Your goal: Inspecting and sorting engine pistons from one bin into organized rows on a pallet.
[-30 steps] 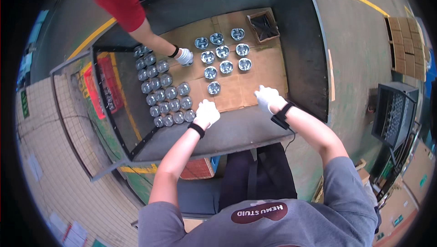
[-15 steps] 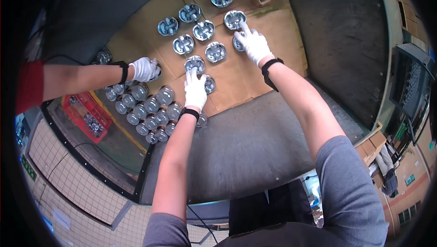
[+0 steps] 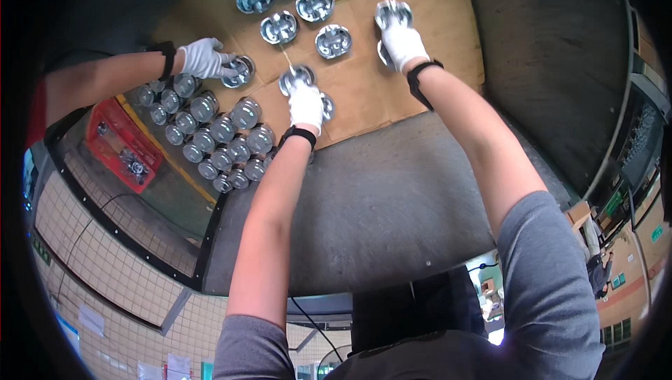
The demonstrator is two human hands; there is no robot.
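In the head view, the left hand [image 3: 306, 105], at 11 o'clock, touches one silvery piston [image 3: 296, 74], fingers bunched; the right hand [image 3: 404, 45], at 1 o'clock, touches another, fingers partly hidden. Whether either grips, I cannot tell. Eleven such pistons show on cardboard [image 3: 367, 100]; a co-worker's hand [image 3: 203, 58], at 10 o'clock, touches one.

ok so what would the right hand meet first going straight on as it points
Likely the silver piston just ahead; the right hand seems to touch it already, though depth is unclear.
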